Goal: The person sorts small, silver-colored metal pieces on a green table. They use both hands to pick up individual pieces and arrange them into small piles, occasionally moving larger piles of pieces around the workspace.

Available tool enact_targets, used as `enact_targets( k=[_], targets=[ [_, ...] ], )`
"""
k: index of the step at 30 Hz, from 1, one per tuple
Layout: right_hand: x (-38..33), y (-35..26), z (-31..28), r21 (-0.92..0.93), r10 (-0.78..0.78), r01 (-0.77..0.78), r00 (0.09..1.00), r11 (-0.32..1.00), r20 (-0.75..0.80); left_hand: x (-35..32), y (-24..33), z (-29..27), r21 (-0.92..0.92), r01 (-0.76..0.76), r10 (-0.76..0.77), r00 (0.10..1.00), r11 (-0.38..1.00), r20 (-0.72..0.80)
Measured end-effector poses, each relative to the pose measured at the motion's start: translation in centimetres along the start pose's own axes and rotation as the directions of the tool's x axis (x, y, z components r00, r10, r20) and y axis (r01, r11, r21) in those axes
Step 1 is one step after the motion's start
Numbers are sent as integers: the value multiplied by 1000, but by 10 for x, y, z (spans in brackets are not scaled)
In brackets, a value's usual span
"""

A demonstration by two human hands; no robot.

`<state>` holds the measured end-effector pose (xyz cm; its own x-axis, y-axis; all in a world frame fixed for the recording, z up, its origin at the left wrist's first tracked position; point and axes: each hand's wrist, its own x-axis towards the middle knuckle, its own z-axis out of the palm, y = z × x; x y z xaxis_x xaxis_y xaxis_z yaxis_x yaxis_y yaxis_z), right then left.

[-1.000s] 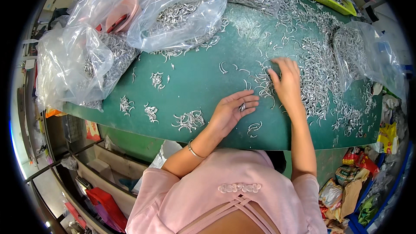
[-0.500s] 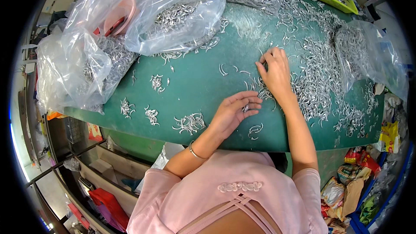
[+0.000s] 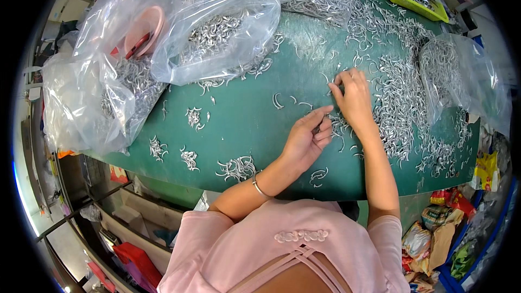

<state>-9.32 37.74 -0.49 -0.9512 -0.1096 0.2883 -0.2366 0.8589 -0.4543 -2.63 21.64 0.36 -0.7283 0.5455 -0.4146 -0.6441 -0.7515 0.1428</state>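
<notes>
My left hand is curled, palm up, above the green table, its fingers closed over small curved metal pieces that barely show between them. Slightly farther off and to the right, my right hand has thumb and fingertips drawn together low over the tabletop. What those fingertips hold, if anything, is hidden. Loose silvery curved pieces lie between the two hands. A broad spread of the same pieces covers the table just right of my right hand. A small group rests below my left hand.
Several small piles, one a larger pile, lie to the left. Clear plastic bags of pieces crowd the far left, with a pink bowl among them. Another bag stands right; a yellow-green tray sits far right.
My left hand has moved right and its fingers have curled in more over the metal pieces. My right hand has shifted slightly right. The whole view has tilted a little.
</notes>
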Motion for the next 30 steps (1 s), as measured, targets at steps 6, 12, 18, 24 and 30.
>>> enact_targets(
  k=[6, 12, 18, 24, 30],
  targets=[
    [-4, -19, -36, 391, -64, -43, 964, 919, 257, 3, 10, 26, 101, -149, 171, 948, 984, -268],
    [32, -7, -20, 169, 90, -80, 994, 982, -55, 1, 10, -2, 29, -58, 60, 994, 998, -87],
    [21, -3, -14, -5, -3, 4, 982, 1000, 190, -1, 12, -15, -80, 56, -52, 998, 995, 46],
    [21, -2, -36, 312, 129, -256, 918, 915, 374, -4, 10, -1, -63, 60, -66, 993, 996, -101],
    [53, 6, 9, 13, -130, 134, 979, 991, -155, -3, 15, -4, -82, 134, -131, 991, 988, 33]
  ],
)
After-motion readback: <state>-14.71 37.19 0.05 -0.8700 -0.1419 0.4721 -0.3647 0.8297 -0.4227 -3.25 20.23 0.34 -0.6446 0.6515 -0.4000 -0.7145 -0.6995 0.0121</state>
